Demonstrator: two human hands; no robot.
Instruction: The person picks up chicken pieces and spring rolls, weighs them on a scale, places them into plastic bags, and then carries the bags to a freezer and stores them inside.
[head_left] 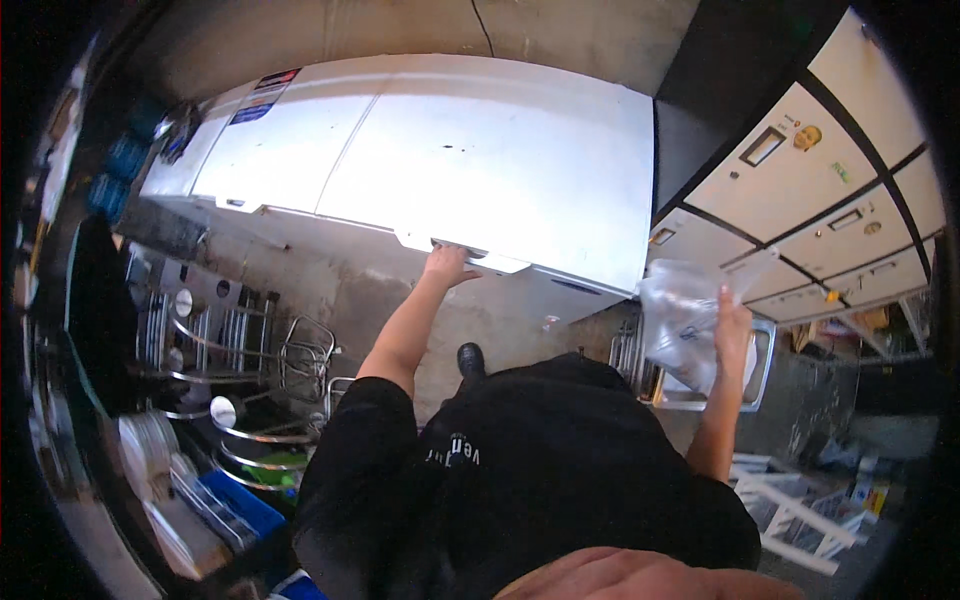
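A long white chest freezer (520,150) with its lids down stretches across the far side. My left hand (447,264) is at the front edge of the right lid, its fingers curled into the lid handle (490,259). Off to the right, my right hand (733,322) grips the top of a clear plastic bag (678,300). The bag hangs bulging; its contents are pale and I cannot make them out. Behind and below it, a steel tray (764,350) is partly covered by the bag and my arm.
Cream lockers (760,160) stand to the right of the freezer. Stacked metal-framed chairs (240,370) fill the left side, with a blue crate (243,503) nearer me. A white folding rack (800,515) lies at the lower right. My shoe (471,360) shows on the concrete floor.
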